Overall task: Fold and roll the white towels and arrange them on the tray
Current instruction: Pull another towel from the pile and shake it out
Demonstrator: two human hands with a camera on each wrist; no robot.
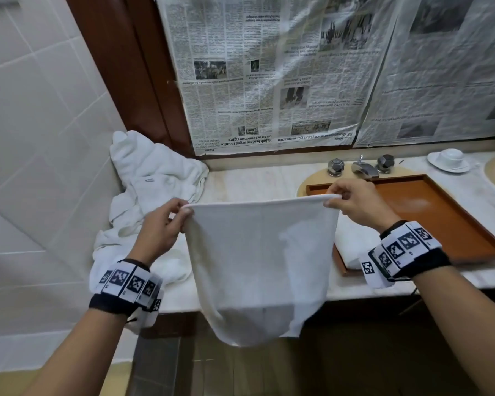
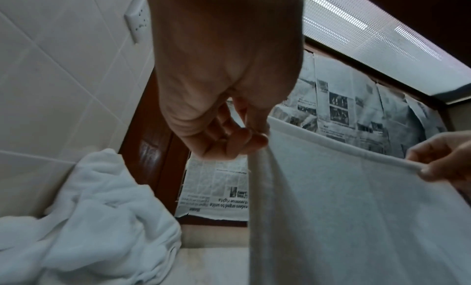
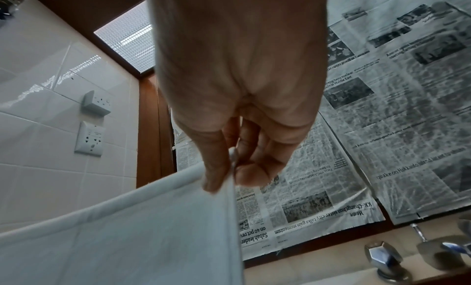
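Nearest, a white towel (image 1: 257, 261) hangs in the air in front of the table (image 1: 249, 181) edge, stretched by its top hem between both hands. The left hand (image 1: 162, 227) pinches the top left corner, the right hand (image 1: 355, 204) pinches the top right corner, fingers curled on the hem. Behind the towel, a folded white towel (image 1: 352, 247) lies at the near end of the brown tray (image 1: 446, 221). To the left, a heap of white towels (image 1: 152, 181) rests on the table against the tiled wall (image 1: 40, 110). Farther back stand the tap (image 1: 363, 168), a cup on a saucer (image 1: 449, 160) and newspaper sheets (image 1: 269, 72).

white towel (image 1: 257, 258), orange-brown tray (image 1: 440, 212)
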